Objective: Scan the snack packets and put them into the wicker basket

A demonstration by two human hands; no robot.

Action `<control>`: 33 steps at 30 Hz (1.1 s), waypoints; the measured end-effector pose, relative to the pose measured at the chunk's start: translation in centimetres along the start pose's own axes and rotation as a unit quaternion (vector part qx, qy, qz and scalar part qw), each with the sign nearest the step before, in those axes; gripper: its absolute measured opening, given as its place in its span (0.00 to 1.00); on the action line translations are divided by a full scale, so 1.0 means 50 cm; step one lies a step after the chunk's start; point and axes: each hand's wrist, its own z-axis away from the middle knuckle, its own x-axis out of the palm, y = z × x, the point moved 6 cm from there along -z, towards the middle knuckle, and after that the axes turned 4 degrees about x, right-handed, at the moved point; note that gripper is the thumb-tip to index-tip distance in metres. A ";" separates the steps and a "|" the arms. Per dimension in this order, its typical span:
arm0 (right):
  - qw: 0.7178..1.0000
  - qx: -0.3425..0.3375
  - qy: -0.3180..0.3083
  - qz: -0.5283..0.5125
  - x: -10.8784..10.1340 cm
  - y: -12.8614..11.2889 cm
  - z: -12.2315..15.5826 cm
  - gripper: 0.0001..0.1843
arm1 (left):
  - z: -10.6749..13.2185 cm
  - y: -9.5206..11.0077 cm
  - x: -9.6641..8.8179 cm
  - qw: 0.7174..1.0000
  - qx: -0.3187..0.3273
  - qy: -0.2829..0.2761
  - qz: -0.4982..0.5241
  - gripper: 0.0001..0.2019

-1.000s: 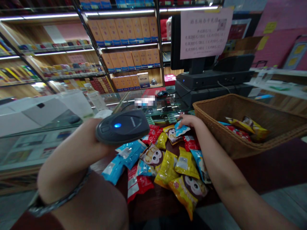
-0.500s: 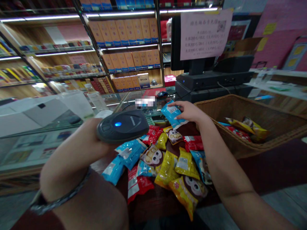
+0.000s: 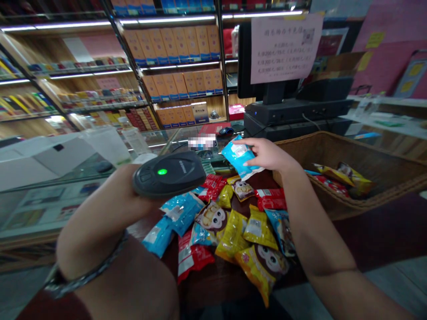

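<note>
My left hand [image 3: 122,195] is closed round a dark grey barcode scanner [image 3: 168,174] whose top light glows green; it points towards the right. My right hand [image 3: 268,154] holds a small blue snack packet [image 3: 237,156] up in front of the scanner, above the counter. Below both hands lies a heap of snack packets [image 3: 233,222] in yellow, red and blue on the dark counter top. A bracelet circles my left wrist.
A wicker basket [image 3: 336,153] with a few packets inside stands right of the heap. Behind it is a black till with a monitor [image 3: 293,111] and a pink paper notice. A glass display counter [image 3: 60,195] runs to the left; shelves of boxed goods fill the back.
My right hand picked the blue packet off the heap and raised it to the scanner's front. The scanner's light turned from blue to green.
</note>
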 end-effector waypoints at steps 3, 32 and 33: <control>0.999 -0.008 0.019 0.034 -0.007 -0.008 0.003 0.42 | 0.001 -0.008 0.004 0.999 -0.022 -0.016 0.020 0.13; 0.879 0.305 -0.224 0.290 0.221 0.136 -0.030 0.47 | 0.004 0.008 -0.017 0.998 0.032 0.040 -0.027 0.12; 0.876 0.310 -0.229 0.289 0.233 0.149 -0.029 0.54 | 0.004 0.009 -0.017 0.998 0.032 0.043 -0.029 0.12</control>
